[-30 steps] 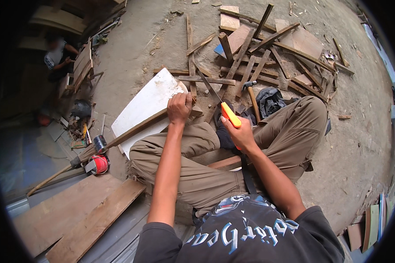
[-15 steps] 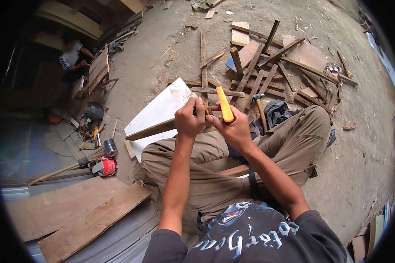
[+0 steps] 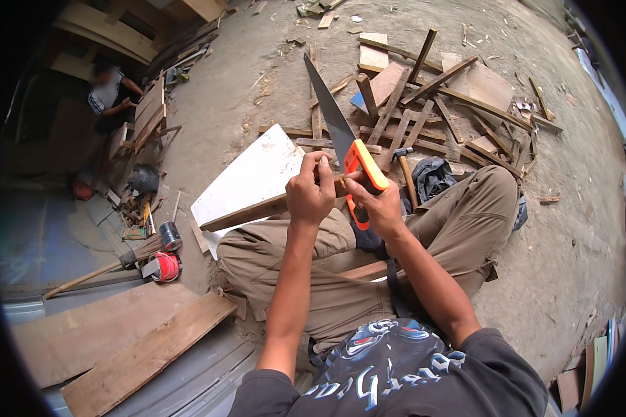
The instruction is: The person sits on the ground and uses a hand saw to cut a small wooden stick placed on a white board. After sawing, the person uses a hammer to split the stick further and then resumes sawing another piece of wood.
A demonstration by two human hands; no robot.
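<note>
My right hand (image 3: 378,203) grips a handsaw (image 3: 335,119) by its orange handle, its grey blade pointing up and away toward the far left. With fingers curled, my left hand (image 3: 311,192) holds a narrow wooden strip (image 3: 247,214) just left of the saw handle. The strip slants down to the left across a white board (image 3: 240,174) lying on the ground by my knee. Its right end comes close to my right hand, and whether the saw touches it I cannot tell.
A heap of wooden strips (image 3: 435,125) lies ahead to the right. A hammer (image 3: 407,174) rests by a black bag (image 3: 432,179). At left are a red can (image 3: 165,266), a dark tin (image 3: 170,236), a broom (image 3: 142,250) and loose planks (image 3: 149,347). Another person (image 3: 110,97) sits far left.
The saw has turned in my right hand, so its blade, hidden before, now shows its broad side and points up and away. My left hand stays on the strip.
</note>
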